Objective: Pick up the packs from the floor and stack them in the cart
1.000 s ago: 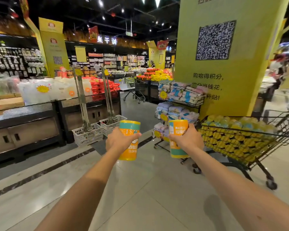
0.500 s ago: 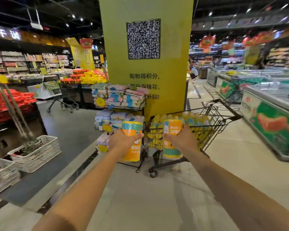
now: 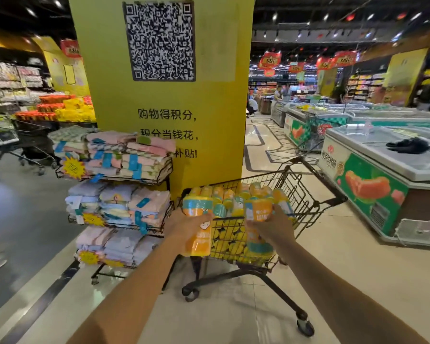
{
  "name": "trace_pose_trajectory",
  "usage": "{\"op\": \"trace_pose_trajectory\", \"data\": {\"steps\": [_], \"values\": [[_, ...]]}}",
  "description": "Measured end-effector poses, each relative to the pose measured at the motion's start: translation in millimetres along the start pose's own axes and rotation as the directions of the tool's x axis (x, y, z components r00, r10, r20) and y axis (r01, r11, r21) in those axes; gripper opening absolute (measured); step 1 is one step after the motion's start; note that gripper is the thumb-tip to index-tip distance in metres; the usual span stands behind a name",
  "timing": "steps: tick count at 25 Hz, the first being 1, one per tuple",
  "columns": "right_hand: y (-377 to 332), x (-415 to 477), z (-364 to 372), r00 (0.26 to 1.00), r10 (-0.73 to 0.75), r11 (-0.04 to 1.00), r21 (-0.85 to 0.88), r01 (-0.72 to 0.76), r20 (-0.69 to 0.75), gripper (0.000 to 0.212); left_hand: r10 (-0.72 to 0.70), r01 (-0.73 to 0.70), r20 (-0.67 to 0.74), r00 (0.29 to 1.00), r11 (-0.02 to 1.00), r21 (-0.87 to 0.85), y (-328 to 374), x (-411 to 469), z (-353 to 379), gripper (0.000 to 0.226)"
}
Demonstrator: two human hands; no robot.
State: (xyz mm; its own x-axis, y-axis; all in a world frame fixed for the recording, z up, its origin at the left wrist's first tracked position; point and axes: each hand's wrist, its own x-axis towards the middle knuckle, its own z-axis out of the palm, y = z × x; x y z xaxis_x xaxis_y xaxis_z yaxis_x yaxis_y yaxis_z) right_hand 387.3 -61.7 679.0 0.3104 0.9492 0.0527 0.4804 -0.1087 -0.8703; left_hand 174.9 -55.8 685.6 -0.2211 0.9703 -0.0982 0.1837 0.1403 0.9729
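At cart (image 3: 303,194): left hand (image 3: 184,224) grasps left pack (image 3: 201,240), right hand (image 3: 273,225) right pack (image 3: 257,209); labels blurred.

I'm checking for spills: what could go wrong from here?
The black wire shopping cart is heaped to its rim with yellow cylindrical packs; the two orange-and-teal packs gripped by the left hand and right hand may roll off. Nudged, the cart could roll on its wheels.

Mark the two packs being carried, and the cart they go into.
left pack (image 3: 201,235): head view, on its orange body below the teal band.
right pack (image 3: 257,210): head view, on its orange upper part above the fingers.
cart (image 3: 305,197): head view, on the basket's right wire wall.
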Motion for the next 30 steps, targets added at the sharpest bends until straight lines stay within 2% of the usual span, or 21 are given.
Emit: {"op": "trace_pose_trajectory", "data": {"steps": [5,6,9,11,15,18,20,22,26,27,30], "values": [[2.6,99.2,29.3,0.999,0.051,0.997,0.052,-0.051,0.016,0.052,-0.040,0.041,0.028,0.999,0.997,-0.072,12.0,96.0,27.9,0.027],[4.9,118.6,37.5,0.998,0.061,0.997,0.052,-0.062,0.016,0.051,-0.061,0.063,0.028,0.998,0.996,-0.063,11.0,118.5,33.8,0.032],[10.8,184.3,63.9,0.997,0.074,0.997,0.026,-0.074,0.001,0.047,-0.108,0.110,0.050,0.993,0.993,-0.042,-2.6,205.7,56.8,0.071],[10.1,230.6,80.4,0.997,0.074,0.997,0.026,-0.074,-0.002,0.045,-0.128,0.130,0.066,0.990,0.991,-0.023,-9.7,265.3,75.1,0.082],[-0.5,326.7,122.1,0.991,0.132,0.991,-0.011,-0.132,-0.009,0.047,-0.150,0.153,0.097,0.984,0.988,-0.019,6.8,354.8,97.3,0.050],[-4.0,396.8,150.8,0.984,0.179,0.984,-0.015,-0.179,-0.015,0.050,-0.196,0.194,0.088,0.977,0.981,0.028,9.6,425.3,118.4,0.039],[-0.4,430.9,162.4,0.979,0.204,0.979,-0.036,-0.203,0.013,0.048,-0.218,0.207,0.122,0.968,0.974,0.093,7.2,456.2,131.5,0.039],[7.2,466.2,175.2,0.970,0.237,0.970,-0.071,-0.233,0.052,0.043,-0.268,0.248,0.200,0.942,0.961,0.119,0.1,490.8,146.3,0.050],[27.0,539.1,206.1,0.947,0.303,0.944,-0.170,-0.283,0.110,0.048,-0.253,0.217,0.115,0.961,0.941,0.258,-12.6,559.9,182.3,0.040],[32.7,553.7,213.6,0.940,0.324,0.932,-0.204,-0.298,0.110,0.048,-0.288,0.246,0.124,0.950,0.930,0.273,-17.0,569.5,193.1,0.048],[47.4,575.9,229.6,0.914,0.385,0.881,-0.343,-0.325,0.124,0.054,-0.354,0.306,0.152,0.923,0.914,0.267,-42.2,598.5,218.7,0.097]]}}
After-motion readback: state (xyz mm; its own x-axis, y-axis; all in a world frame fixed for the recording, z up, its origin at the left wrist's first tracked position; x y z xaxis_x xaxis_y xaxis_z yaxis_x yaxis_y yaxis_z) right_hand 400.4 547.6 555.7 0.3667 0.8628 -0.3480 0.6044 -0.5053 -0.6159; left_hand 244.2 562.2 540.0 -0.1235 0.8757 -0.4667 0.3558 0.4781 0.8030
